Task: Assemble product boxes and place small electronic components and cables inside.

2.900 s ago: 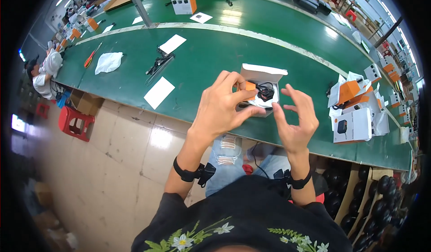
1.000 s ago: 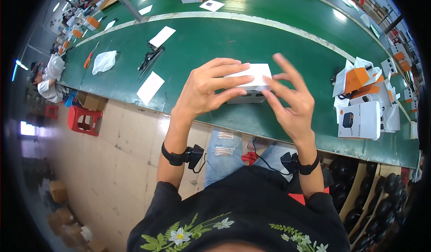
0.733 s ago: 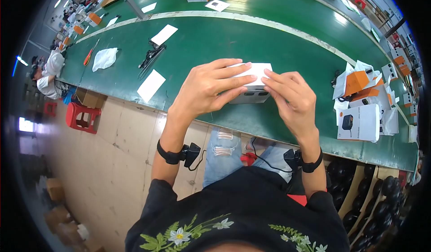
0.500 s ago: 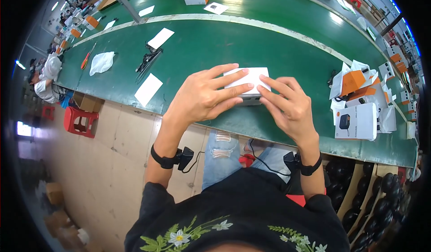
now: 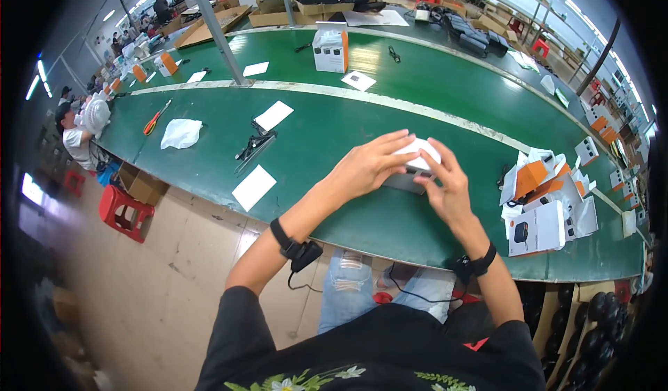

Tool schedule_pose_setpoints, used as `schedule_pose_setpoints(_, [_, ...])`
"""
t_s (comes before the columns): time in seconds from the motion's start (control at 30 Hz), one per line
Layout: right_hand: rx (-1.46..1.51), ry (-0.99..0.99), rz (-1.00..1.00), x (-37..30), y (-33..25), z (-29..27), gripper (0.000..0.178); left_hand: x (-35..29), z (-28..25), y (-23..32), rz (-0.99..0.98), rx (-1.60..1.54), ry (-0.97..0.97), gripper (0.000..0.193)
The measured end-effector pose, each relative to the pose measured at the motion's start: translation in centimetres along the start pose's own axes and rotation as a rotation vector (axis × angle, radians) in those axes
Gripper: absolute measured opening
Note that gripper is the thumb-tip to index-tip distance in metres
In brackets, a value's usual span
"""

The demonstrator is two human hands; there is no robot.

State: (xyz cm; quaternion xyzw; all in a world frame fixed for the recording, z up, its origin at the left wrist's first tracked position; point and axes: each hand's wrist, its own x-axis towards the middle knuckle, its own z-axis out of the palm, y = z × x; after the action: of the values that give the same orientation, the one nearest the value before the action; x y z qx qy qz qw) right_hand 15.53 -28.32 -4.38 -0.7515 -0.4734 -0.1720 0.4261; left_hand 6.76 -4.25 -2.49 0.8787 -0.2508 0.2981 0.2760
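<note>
Both hands lower on the green bench than half a second earlier. Left hand and right hand curled closed around one small white box (near bench edge). Two paper sheets nearby.

Matt white cardboard is seen on the small box; a smooth, faintly glossy green surface on the bench.
</note>
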Motion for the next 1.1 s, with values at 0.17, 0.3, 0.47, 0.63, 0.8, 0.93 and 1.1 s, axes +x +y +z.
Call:
schedule_pose_setpoints(0.17, [-0.202, 0.348, 0.195, 9.0, 15.0, -1.1, 0.058, 1.4, -1.8, -4.1, -0.142, 0.226, -0.118, 0.082])
schedule_pose_setpoints(0.3, [-0.834, 0.537, 0.408, 14.5, 31.0, -6.4, 0.058, -3.1, -4.1, -4.6, -0.255, 0.206, -0.079, 0.074])
schedule_pose_setpoints(0.47, [-1.270, 0.374, 0.892, 18.5, 33.2, -0.2, 0.077, -12.4, -6.4, 0.9, -0.606, 0.235, -0.148, 0.076])
schedule_pose_setpoints(0.63, [-0.284, 0.080, 0.012, 28.9, 24.9, 14.5, 0.138, -12.8, -6.4, 2.2, -0.751, 0.279, -0.007, 0.076])
schedule_pose_setpoints(0.8, [0.239, 0.040, 0.232, 34.8, 20.1, 27.3, 0.105, -12.3, -5.3, -0.4, -0.736, 0.260, 0.106, 0.076])
schedule_pose_setpoints(0.93, [0.082, -0.033, 0.234, 30.9, 13.3, 25.4, 0.074, -13.1, -5.4, 0.6, -0.702, 0.258, 0.111, 0.080])
schedule_pose_setpoints(1.1, [0.494, -0.338, 0.197, 15.5, 3.1, 17.7, 0.086, -13.4, -4.6, -0.7, -0.615, 0.125, 0.392, 0.126])
